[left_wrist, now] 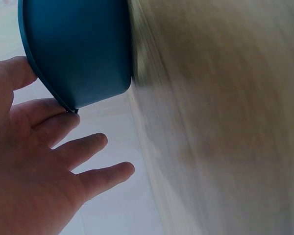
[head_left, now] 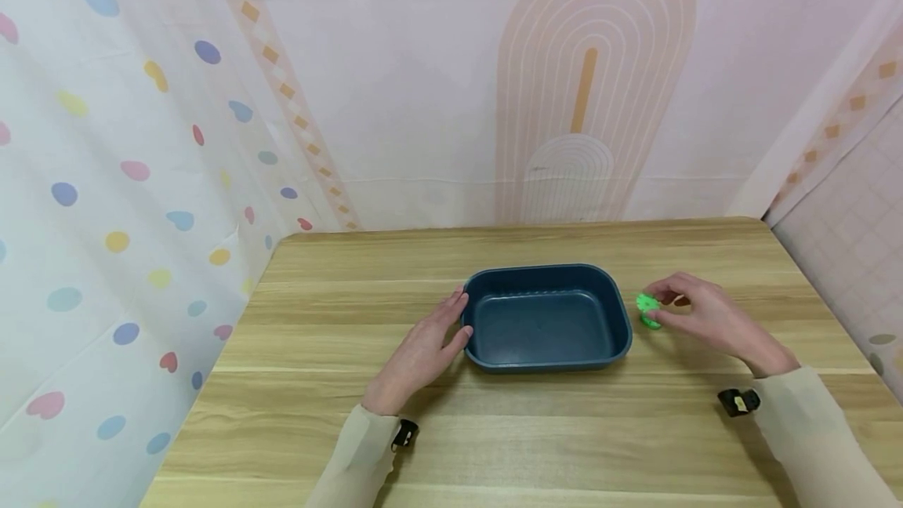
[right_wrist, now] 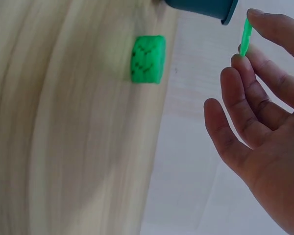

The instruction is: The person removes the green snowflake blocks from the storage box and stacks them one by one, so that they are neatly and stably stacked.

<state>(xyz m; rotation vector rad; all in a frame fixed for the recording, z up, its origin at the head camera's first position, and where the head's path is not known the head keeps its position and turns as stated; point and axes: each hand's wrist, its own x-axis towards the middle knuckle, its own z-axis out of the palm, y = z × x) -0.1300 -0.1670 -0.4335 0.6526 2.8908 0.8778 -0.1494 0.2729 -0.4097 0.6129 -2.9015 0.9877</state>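
A dark blue rectangular tray (head_left: 543, 365) sits on the wooden table. At its left end my left hand (head_left: 422, 350) rests with fingers extended and spread, thumb and fingertips touching the rim; the left wrist view shows this hand (left_wrist: 34, 147) from the palm side. Just right of the tray, my right hand (head_left: 705, 316) pinches a thin green notched disc (head_left: 647, 303) between thumb and fingertips. The right wrist view catches this disc (right_wrist: 245, 36) edge-on. Beneath it, a short stack of green notched discs (right_wrist: 148, 59) stands on the table, partly hidden in the head view.
The wooden table (head_left: 339, 429) ends at the back against a patterned curtain (head_left: 423, 100). A dotted curtain (head_left: 134, 281) hangs along the left side. Each sleeve cuff has a small black device (head_left: 738, 402) near the wrist.
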